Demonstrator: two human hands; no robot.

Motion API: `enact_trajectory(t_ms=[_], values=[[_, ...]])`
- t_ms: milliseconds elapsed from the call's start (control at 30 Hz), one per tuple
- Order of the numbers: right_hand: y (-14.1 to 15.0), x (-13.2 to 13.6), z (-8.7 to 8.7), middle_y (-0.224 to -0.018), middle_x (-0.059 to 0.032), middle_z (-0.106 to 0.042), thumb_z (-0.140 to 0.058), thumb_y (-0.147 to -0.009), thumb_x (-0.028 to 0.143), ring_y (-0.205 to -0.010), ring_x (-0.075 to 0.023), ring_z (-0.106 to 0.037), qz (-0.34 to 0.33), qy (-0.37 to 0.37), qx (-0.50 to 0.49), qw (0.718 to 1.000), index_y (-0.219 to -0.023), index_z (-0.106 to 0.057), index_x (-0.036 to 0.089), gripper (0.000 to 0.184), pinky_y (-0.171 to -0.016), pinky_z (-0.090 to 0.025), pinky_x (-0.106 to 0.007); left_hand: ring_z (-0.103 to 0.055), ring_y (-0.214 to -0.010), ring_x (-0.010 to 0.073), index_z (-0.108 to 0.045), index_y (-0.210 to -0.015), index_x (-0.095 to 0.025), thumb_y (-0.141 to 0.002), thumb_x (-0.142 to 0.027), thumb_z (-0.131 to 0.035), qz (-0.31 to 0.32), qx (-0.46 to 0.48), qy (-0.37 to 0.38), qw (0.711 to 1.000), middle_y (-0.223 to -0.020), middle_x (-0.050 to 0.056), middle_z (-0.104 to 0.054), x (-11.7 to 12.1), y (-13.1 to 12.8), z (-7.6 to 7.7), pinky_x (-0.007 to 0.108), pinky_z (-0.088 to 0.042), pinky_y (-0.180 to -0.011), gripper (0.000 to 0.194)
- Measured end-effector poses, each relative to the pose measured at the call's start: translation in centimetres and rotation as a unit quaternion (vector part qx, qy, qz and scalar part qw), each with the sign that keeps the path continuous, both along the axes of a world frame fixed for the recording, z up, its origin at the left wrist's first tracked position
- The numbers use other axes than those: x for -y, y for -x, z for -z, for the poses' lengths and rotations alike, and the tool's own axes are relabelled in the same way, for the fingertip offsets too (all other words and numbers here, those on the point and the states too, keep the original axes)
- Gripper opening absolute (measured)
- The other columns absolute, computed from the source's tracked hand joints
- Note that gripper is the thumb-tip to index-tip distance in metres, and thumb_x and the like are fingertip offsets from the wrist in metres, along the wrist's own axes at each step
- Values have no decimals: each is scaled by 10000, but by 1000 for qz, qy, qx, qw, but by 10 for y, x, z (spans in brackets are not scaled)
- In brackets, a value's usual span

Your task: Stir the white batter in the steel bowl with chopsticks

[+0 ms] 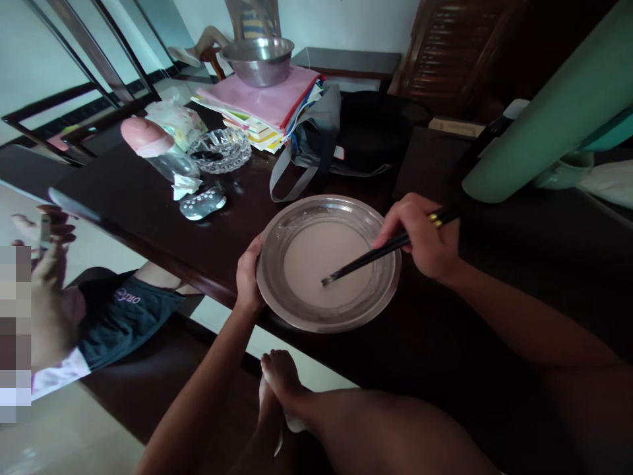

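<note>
A wide metal bowl (pixel 329 320) sits at the edge of the dark table, with a pale, milky liquid (pixel 321 254) in it. My left hand (pixel 248 274) grips the bowl's left rim, its fingers partly hidden beneath and behind the metal. In my right hand (pixel 420 234) is a pair of black chopsticks (pixel 366 258) with gold bands, held closed together. Their tips dip into the liquid near the middle of the bowl, and the wrist hovers past the right rim.
Behind the bowl lie a grey remote control (pixel 203 203), a glass ashtray (pixel 222 150), a pink-capped bottle (pixel 158 148) and a grey bag (pixel 316 142). A second metal bowl (pixel 260 63) stands on stacked folders (pixel 262 99). A green cylinder (pixel 544 112) leans in at right. Another person sits at left.
</note>
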State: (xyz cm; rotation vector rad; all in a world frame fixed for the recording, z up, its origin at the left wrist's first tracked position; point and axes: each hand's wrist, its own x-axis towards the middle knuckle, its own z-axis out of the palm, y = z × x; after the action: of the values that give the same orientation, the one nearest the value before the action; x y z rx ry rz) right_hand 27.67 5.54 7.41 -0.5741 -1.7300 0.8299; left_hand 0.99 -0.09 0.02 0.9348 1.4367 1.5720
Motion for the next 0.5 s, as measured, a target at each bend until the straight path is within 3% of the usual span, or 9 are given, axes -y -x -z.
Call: enact_trajectory(t_ms=[100,167,233,333,400,500], values=[[-1,-1,3,-702,-7,-699,-464,-1025,349,-521,-109,-525,16,-60,87,994,-758,-722,242,387,-543,-436,-319,-664,-1146,277,-752,-1051,-208,-848,-506,-555,-2,-15,-1,1000,-1101,52,-762,-1,1,1,331,-528,-944,410],[-3,-1,3,-679,-13,-682,-463,-1023,338,-569,-127,-557,50,-95,71,992,-732,-716,245,396,-568,-436,-332,-672,-1128,271,-751,-1057,-212,-846,-508,-552,-1,-10,1,1000,-1094,52,-764,-1,1,1,326,-528,-940,414],[-4,0,3,-628,-12,-647,-460,-1024,317,-564,-129,-550,51,-90,13,995,-686,-691,239,417,-551,-427,-329,-682,-1101,265,-749,-1064,-212,-841,-507,-555,1,0,6,1000,-1083,51,-767,-1,0,1,323,-528,-936,417],[-4,2,4,-606,4,-629,-467,-1022,287,-542,-113,-538,-4,-69,-41,997,-685,-684,224,406,-522,-418,-303,-674,-1115,267,-749,-1071,-200,-838,-496,-568,-7,-3,7,1000,-1097,49,-767,0,1,0,328,-511,-972,418],[-2,2,4,-658,2,-667,-465,-1023,283,-559,-106,-558,-33,-66,-3,997,-741,-713,223,380,-541,-434,-295,-658,-1148,276,-755,-1062,-197,-836,-498,-574,-17,-17,4,1000,-1109,47,-766,0,1,-1,332,-497,-1000,417],[-2,2,2,-712,-8,-703,-472,-1019,302,-597,-115,-582,-7,-68,78,995,-765,-726,229,367,-578,-444,-305,-649,-1169,283,-760,-1046,-203,-835,-506,-574,-19,-20,6,1000,-1100,44,-768,1,0,-2,332,-504,-993,413]])
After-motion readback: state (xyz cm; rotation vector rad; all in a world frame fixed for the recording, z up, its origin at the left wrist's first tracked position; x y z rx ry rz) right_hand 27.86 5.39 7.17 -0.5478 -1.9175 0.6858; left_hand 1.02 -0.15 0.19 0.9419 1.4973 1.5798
